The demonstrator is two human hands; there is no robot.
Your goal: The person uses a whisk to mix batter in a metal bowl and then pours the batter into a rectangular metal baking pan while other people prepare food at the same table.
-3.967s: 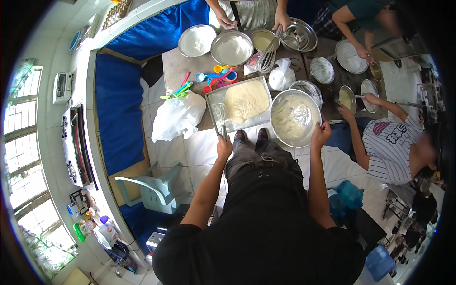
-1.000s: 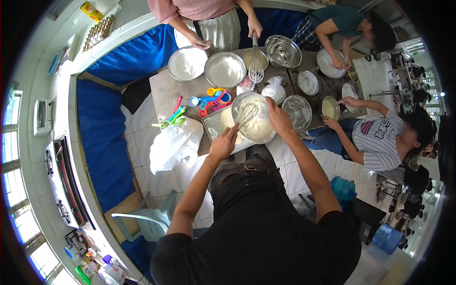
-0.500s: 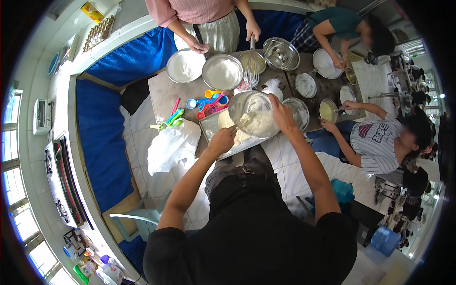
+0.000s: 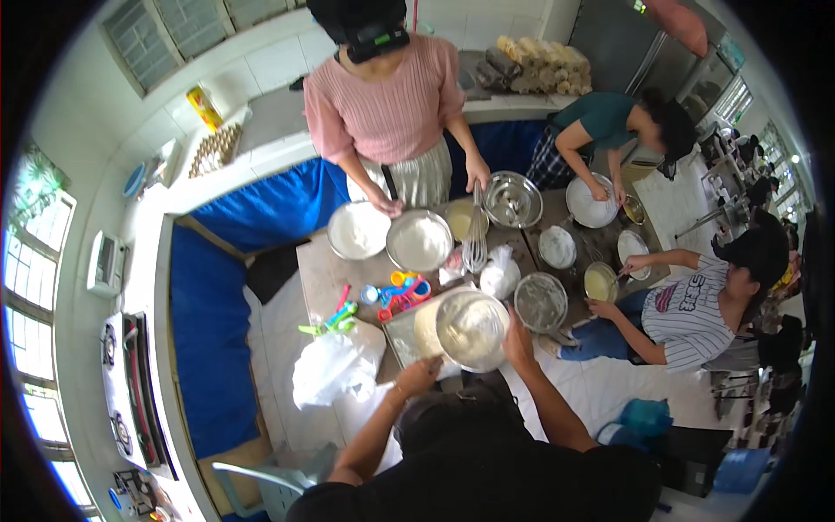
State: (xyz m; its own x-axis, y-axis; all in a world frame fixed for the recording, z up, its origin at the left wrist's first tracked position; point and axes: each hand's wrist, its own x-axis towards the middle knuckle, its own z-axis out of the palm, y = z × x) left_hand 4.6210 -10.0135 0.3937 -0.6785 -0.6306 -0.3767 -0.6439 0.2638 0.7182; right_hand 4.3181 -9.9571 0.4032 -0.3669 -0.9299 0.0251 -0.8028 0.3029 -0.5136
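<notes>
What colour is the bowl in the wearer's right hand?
The bowl in the right hand is silvery grey; the head view shows it best.

Dark lettering, reddish print on co-worker's white striped shirt (image 4: 696,311); yellow package (image 4: 203,108): markings too small to read.

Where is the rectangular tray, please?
In the head view, the rectangular tray is central, right of the large white bag, partly hidden by the held metal bowl.

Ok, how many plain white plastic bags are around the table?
2: a large white bag at the near left corner of the table, and a tied white bag just beyond the mixing bowl in the right hand. More may be hidden.
</notes>
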